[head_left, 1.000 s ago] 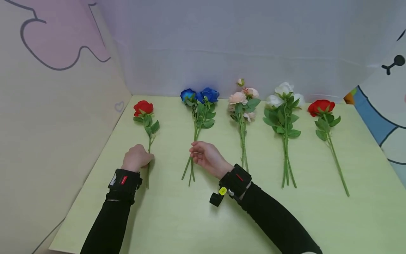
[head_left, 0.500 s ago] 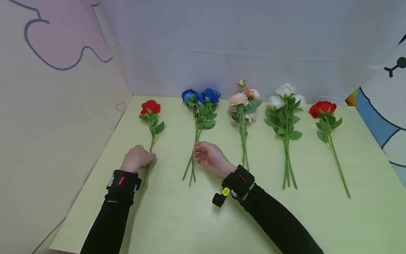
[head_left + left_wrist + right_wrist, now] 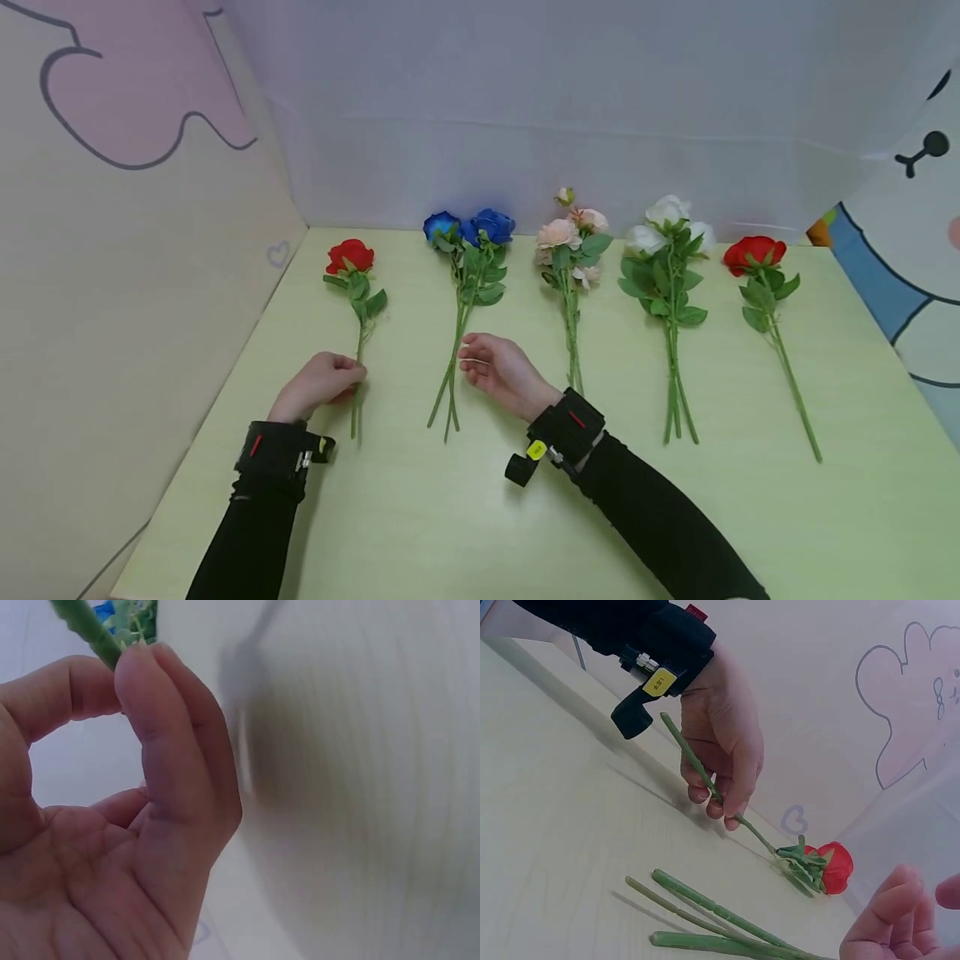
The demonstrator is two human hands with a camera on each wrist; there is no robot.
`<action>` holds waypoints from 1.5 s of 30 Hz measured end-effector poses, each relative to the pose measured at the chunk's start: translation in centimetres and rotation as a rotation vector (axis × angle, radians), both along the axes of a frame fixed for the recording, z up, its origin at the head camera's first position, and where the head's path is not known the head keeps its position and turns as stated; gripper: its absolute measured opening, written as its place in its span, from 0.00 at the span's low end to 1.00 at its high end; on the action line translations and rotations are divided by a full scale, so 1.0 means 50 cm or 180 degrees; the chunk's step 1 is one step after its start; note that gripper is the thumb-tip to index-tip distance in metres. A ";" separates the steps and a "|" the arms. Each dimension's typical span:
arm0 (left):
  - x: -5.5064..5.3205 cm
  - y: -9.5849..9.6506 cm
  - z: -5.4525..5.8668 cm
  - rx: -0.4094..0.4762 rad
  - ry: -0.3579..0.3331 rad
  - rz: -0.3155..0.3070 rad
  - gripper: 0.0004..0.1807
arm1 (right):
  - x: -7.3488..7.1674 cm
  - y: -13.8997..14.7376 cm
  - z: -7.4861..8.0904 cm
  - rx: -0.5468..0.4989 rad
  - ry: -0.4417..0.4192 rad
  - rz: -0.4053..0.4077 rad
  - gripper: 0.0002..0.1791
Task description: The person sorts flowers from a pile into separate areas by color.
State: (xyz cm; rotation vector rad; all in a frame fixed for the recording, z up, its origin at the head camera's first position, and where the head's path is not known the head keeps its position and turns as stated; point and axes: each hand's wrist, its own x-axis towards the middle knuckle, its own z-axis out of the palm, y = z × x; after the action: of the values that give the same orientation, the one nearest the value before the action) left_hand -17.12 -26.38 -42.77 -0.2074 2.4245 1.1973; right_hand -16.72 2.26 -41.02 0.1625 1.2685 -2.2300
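Note:
On the left side of the table, my left hand [image 3: 318,385] pinches the stem of a single red rose [image 3: 350,256] between thumb and fingertips. The right wrist view shows that rose's green stem [image 3: 682,745] raised off the tabletop, its shadow below, with the red bloom [image 3: 837,868] low at the far end. My right hand [image 3: 501,375] hovers beside the stems of the blue roses [image 3: 491,227], fingers loosely bent and holding nothing. In the left wrist view the stem [image 3: 86,626] passes into the pinch.
Right of the blue roses lie a pink bunch [image 3: 559,234], a white bunch [image 3: 667,212] and another red rose [image 3: 756,250], blooms toward the back. A pale curtain-like backdrop [image 3: 570,100] stands behind the light table [image 3: 450,517], and a printed wall [image 3: 135,275] borders its left.
My left hand has turned at the wrist and now pinches the red rose's stem, which is raised; its bloom has shifted slightly right. My right hand has stayed almost still.

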 end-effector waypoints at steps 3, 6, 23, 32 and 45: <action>0.006 0.003 0.001 0.0257 -0.0022 0.0013 0.21 | -0.001 0.004 -0.002 -0.0008 0.0007 -0.0020 0.15; 0.011 0.007 0.001 0.0488 -0.0005 0.0070 0.22 | -0.002 0.009 -0.003 -0.0019 -0.0020 -0.0057 0.14; 0.015 0.049 -0.010 0.1049 0.0218 0.0100 0.23 | -0.008 0.037 0.003 0.0012 0.0043 -0.0196 0.11; 0.013 0.098 0.009 0.1184 0.0570 0.0057 0.20 | -0.015 0.066 0.014 0.0056 0.0182 -0.0245 0.10; 0.020 0.190 0.022 0.1476 0.0664 -0.0076 0.15 | -0.025 0.107 0.036 0.0477 0.0553 -0.0143 0.10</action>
State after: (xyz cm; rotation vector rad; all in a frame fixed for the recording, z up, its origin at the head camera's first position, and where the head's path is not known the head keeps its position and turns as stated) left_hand -16.10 -16.88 -41.67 0.0910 2.2244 1.8015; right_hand -17.98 7.60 -39.22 0.0545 1.5402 -2.2258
